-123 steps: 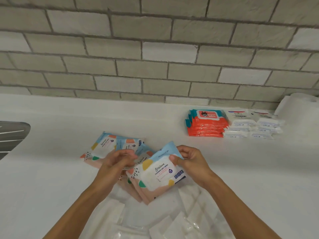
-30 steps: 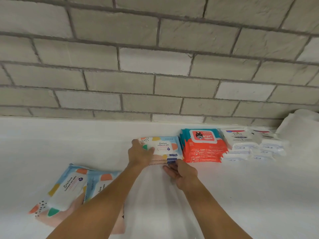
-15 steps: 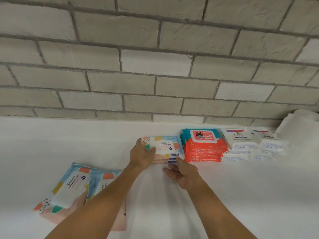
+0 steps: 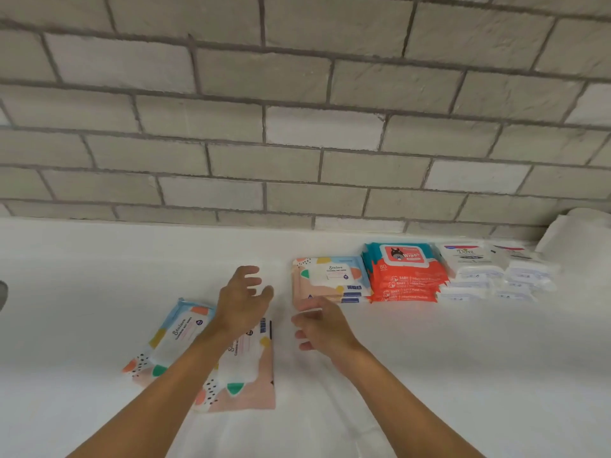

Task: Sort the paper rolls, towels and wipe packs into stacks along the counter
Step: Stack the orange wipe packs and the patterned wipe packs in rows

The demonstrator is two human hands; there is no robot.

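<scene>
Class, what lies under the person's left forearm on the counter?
Under the left forearm lie two loose pastel wipe packs on the counter. Their middles are covered, so overlap is unclear.

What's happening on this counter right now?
A person is sorting wipe packs into stacks along the wall. A pastel pack stack sits beside an orange pack stack and white pack stacks, with a paper roll at the far right. Both the left hand and right hand are open and empty above the counter. Two loose pastel packs lie under the left forearm, not yet stacked.
</scene>
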